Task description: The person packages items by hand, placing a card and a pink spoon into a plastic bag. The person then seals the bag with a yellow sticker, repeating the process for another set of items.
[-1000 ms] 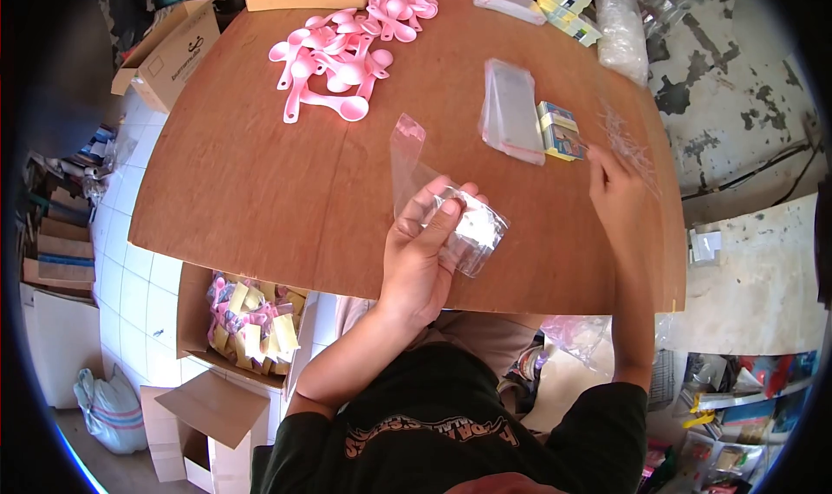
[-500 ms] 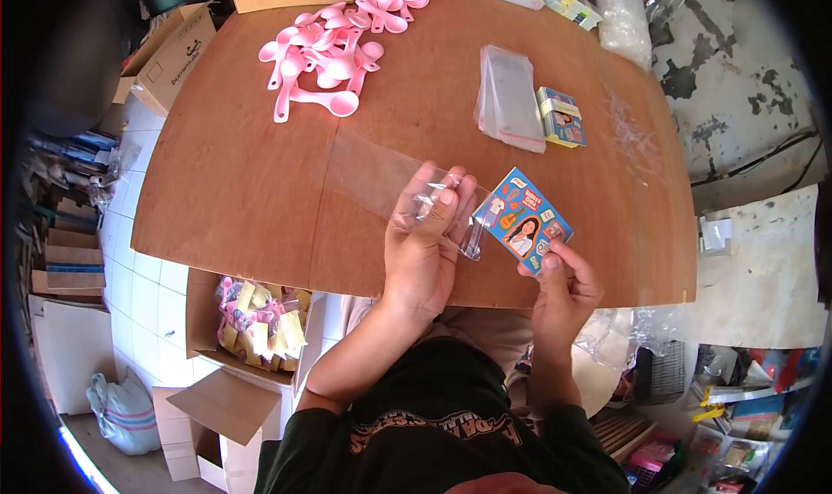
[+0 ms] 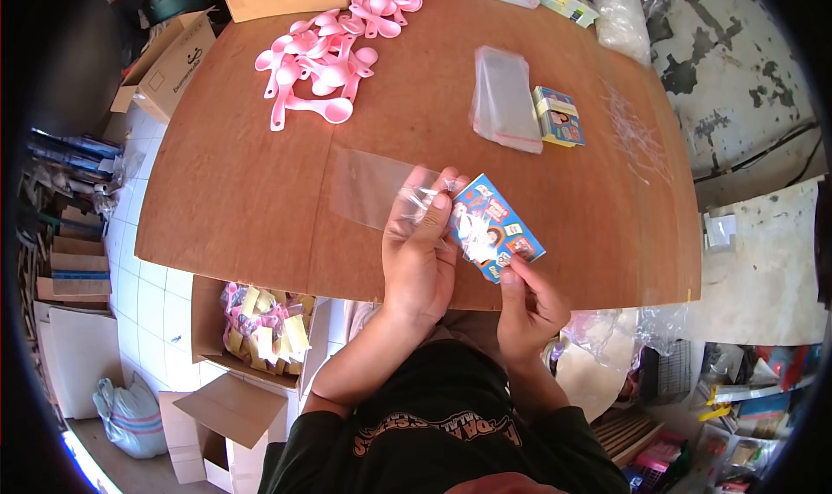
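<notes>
While the left hand [image 3: 421,251] pinches a clear bag [image 3: 381,191] open, the right hand [image 3: 524,299] grips a small box [image 3: 496,227] at the bag's mouth.

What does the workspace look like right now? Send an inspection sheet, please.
Surface: brown wooden board, no spills seen.
Job's things: clear bag lying over the board; printed pack, its end at the bag's mouth, seemingly partly inside.
Clutter: pink spoons in a heap; stack of clear bags; banded packs beside it.
Hands: left hand pinches the bag's mouth with its fingers; right hand holds the pack's lower corner.
Cables: one dark cable on the concrete at right, off the board.
Surroundings: cardboard boxes at left; open box of packed goods below the board's near edge.
</notes>
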Tool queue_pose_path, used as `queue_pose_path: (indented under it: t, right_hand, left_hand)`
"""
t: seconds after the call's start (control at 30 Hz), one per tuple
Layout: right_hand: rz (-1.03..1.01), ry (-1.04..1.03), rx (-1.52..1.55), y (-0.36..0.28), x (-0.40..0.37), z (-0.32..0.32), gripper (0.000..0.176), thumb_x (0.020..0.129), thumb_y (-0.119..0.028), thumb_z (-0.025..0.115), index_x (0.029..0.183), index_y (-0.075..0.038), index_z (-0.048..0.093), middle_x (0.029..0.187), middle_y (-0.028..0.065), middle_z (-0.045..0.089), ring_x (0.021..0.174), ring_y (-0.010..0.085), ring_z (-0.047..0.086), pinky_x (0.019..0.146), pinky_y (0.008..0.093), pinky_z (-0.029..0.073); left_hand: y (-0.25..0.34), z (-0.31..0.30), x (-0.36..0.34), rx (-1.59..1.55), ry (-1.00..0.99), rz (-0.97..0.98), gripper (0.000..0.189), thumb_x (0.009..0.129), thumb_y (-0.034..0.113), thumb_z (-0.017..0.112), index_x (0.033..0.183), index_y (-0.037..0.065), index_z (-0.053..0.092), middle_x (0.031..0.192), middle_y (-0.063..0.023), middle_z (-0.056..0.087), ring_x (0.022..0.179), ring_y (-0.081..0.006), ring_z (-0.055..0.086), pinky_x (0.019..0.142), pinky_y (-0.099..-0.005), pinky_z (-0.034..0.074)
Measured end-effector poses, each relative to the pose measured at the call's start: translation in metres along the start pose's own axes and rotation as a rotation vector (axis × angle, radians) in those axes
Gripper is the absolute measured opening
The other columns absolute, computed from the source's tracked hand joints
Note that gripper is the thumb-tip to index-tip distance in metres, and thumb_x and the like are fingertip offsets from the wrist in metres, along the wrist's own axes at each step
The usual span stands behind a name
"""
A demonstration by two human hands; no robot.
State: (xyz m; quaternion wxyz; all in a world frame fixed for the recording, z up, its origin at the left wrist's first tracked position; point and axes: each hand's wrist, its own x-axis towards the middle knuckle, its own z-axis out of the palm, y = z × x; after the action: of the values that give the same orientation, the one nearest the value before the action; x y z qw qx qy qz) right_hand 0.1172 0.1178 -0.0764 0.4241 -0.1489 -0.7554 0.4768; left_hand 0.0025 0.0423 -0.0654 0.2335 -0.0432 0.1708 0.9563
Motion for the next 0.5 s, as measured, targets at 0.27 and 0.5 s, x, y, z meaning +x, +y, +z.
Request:
queue_pose_path:
  t: [0.27, 0.5]
  right_hand:
    - [0.029, -0.075, -0.004, 0.005, -0.005, -0.006, 0.015, 0.083, 0.005, 0.066, 0.098, 0.007, 0.066, 0.089, 0.0144, 0.069, 0.079, 0.0097, 0.063, 0.068, 0.0211, 0.05]
    - [0.042, 0.049, 0.116, 0.008, -0.001, -0.001, 0.016, 0.085, 0.002, 0.066, 0.1, 0.006, 0.066, 0.092, 0.0144, 0.069, 0.08, 0.011, 0.063, 0.069, 0.022, 0.05]
  left_hand:
    - [0.007, -0.004, 0.003, 0.031, -0.031, 0.008, 0.045, 0.089, 0.0, 0.06, 0.129, 0.001, 0.039, 0.122, -0.0186, 0.056, 0.112, -0.0238, 0.057, 0.096, -0.0361, 0.048]
    - [0.007, -0.002, 0.001, 0.048, -0.036, 0.052, 0.047, 0.089, 0.0, 0.06, 0.131, 0.002, 0.039, 0.123, -0.0182, 0.055, 0.113, -0.0236, 0.057, 0.096, -0.0343, 0.048]
